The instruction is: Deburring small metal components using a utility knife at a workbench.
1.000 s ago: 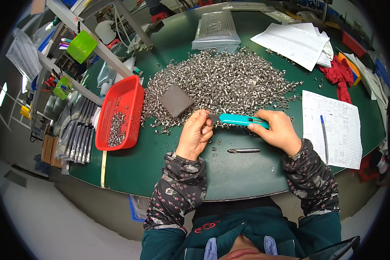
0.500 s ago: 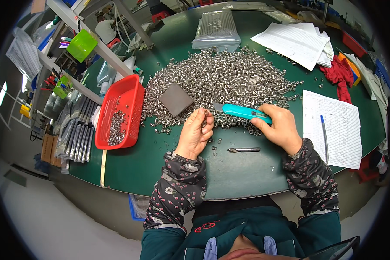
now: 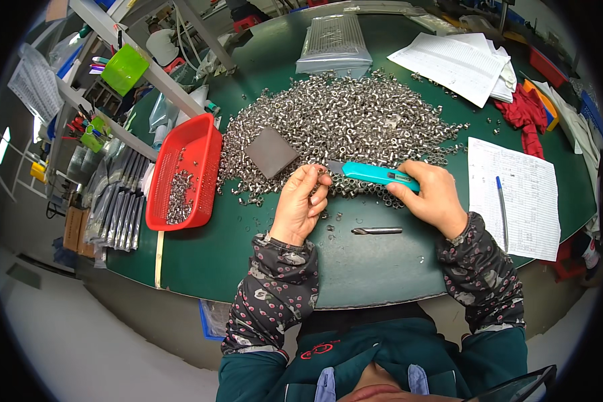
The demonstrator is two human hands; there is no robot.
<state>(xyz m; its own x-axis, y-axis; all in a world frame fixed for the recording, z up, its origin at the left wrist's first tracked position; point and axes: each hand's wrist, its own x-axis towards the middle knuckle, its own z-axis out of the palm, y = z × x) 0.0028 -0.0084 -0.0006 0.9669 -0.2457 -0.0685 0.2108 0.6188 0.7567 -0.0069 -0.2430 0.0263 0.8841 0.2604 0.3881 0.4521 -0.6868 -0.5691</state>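
My right hand (image 3: pixel 435 201) is closed round the teal handle of a utility knife (image 3: pixel 373 173). Its bare blade points left and reaches the fingertips of my left hand (image 3: pixel 300 206). Those fingers pinch a small metal ring (image 3: pixel 321 172), mostly covered by the thumb and forefinger. Just beyond both hands spreads a wide heap of small silver metal rings (image 3: pixel 361 114). A dark grey square block (image 3: pixel 272 153) lies on the heap's near left side. On the tabletop between my forearms rests a drill bit (image 3: pixel 377 230), with a few loose rings and thin shavings near it.
Left of the heap stands a red perforated basket (image 3: pixel 155 208) partly filled with small metal pieces. A printed sheet (image 3: pixel 536 221) with a pen (image 3: pixel 501 208) lies at right. Farther back are a bagged bundle of tubes (image 3: pixel 335 43), more papers (image 3: pixel 448 63) and a red cloth (image 3: pixel 525 120).
The knife blade has shifted slightly down and left, closer against the ring at my left fingertips. Both hands otherwise keep nearly the same place and grip.
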